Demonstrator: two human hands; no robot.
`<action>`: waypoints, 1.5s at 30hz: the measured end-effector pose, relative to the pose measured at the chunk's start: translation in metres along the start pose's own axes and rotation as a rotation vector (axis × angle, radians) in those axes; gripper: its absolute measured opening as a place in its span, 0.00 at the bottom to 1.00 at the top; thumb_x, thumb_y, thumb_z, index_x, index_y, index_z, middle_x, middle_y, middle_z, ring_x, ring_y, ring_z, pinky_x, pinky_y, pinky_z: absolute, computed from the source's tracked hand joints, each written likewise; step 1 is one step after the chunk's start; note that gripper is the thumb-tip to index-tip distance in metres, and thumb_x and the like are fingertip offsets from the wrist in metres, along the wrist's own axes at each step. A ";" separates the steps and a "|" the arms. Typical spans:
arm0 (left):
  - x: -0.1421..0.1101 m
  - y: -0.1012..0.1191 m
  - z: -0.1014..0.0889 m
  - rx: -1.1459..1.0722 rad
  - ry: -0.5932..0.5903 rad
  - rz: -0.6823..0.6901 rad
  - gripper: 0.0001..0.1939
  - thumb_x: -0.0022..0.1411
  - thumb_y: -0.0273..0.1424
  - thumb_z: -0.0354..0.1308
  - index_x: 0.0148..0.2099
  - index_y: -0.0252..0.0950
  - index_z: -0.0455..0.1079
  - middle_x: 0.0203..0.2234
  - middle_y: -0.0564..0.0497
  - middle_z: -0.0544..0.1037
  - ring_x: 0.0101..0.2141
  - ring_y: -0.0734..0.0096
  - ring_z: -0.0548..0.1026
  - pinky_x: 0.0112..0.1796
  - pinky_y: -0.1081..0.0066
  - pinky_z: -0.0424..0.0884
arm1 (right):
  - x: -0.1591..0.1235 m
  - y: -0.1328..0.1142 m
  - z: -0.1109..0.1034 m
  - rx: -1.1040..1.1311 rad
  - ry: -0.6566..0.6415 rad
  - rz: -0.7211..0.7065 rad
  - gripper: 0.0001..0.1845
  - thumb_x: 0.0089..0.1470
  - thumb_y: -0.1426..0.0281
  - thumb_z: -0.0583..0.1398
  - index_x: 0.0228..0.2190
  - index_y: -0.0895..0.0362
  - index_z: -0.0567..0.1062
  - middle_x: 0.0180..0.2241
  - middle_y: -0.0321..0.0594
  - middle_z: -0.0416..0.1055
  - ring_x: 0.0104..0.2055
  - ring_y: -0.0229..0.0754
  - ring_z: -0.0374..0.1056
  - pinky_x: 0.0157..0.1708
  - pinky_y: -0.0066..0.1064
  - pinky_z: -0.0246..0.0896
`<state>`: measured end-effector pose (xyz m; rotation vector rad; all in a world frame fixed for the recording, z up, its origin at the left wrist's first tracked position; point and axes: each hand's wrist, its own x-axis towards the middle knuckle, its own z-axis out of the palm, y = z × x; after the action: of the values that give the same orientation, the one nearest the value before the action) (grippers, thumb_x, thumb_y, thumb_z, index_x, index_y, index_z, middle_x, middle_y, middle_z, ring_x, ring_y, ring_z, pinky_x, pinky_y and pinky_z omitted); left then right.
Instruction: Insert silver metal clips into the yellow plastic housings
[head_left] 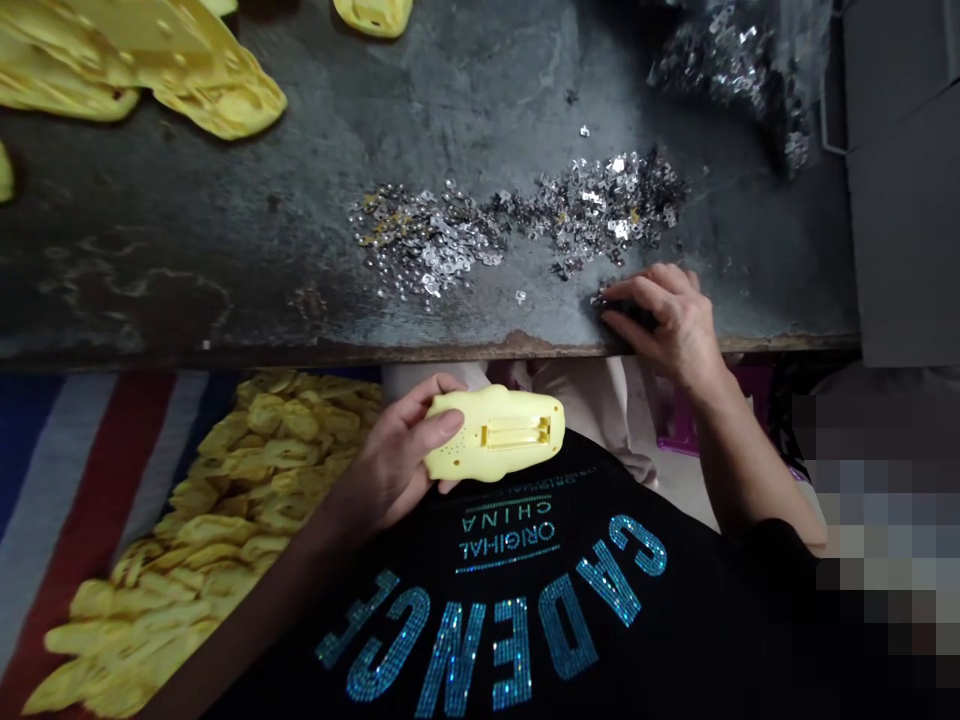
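Observation:
My left hand (397,455) grips a yellow plastic shell (495,432) over my lap, its open rectangular compartment facing up. My right hand (664,320) rests on the front edge of the dark worktable (225,270), fingers curled down over a few small metal pieces; what they pinch is hidden. A long scatter of small shiny metal contact pieces (517,225) lies just beyond that hand.
Several yellow shells (187,80) lie at the table's far left, one more (375,15) at the top. A heap of yellow shells (225,520) fills a striped bag at my lower left. More metal pieces (735,60) pile at the far right, beside a grey box (907,200).

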<state>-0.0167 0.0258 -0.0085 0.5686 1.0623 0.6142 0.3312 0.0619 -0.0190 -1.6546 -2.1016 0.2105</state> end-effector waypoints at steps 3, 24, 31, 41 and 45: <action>-0.001 -0.001 -0.002 -0.018 0.009 0.000 0.30 0.52 0.46 0.86 0.43 0.39 0.72 0.28 0.54 0.80 0.19 0.74 0.74 0.12 0.79 0.68 | -0.003 0.002 -0.005 0.110 0.036 0.050 0.08 0.73 0.64 0.66 0.43 0.48 0.87 0.43 0.43 0.86 0.48 0.55 0.81 0.52 0.50 0.74; 0.004 0.012 0.019 -0.086 -0.015 -0.024 0.28 0.45 0.44 0.89 0.39 0.39 0.78 0.34 0.48 0.85 0.25 0.59 0.84 0.13 0.72 0.75 | -0.028 0.023 -0.020 0.157 0.098 0.154 0.04 0.70 0.66 0.70 0.42 0.47 0.89 0.43 0.43 0.85 0.46 0.55 0.82 0.53 0.52 0.77; -0.002 0.007 0.026 -0.082 -0.125 0.057 0.21 0.56 0.38 0.80 0.41 0.40 0.71 0.34 0.50 0.86 0.29 0.54 0.89 0.18 0.68 0.82 | -0.039 -0.049 -0.037 0.498 0.046 0.019 0.04 0.70 0.63 0.74 0.46 0.40 0.90 0.41 0.36 0.88 0.40 0.54 0.83 0.50 0.54 0.78; -0.021 0.008 0.029 -0.139 -0.177 0.118 0.24 0.57 0.33 0.80 0.43 0.41 0.65 0.32 0.55 0.83 0.29 0.59 0.88 0.23 0.67 0.86 | -0.039 -0.086 -0.035 0.319 0.100 -0.264 0.12 0.72 0.74 0.71 0.51 0.45 0.86 0.43 0.37 0.89 0.39 0.48 0.83 0.42 0.44 0.83; -0.026 0.006 0.028 -0.138 -0.175 0.121 0.24 0.59 0.34 0.79 0.45 0.41 0.65 0.35 0.55 0.84 0.30 0.63 0.87 0.25 0.67 0.88 | -0.037 -0.087 -0.034 0.232 0.142 -0.361 0.15 0.69 0.78 0.72 0.52 0.50 0.84 0.44 0.39 0.88 0.42 0.47 0.83 0.44 0.41 0.82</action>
<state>-0.0010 0.0080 0.0221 0.5581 0.8189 0.7247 0.2759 -0.0024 0.0359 -1.1040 -2.1318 0.2042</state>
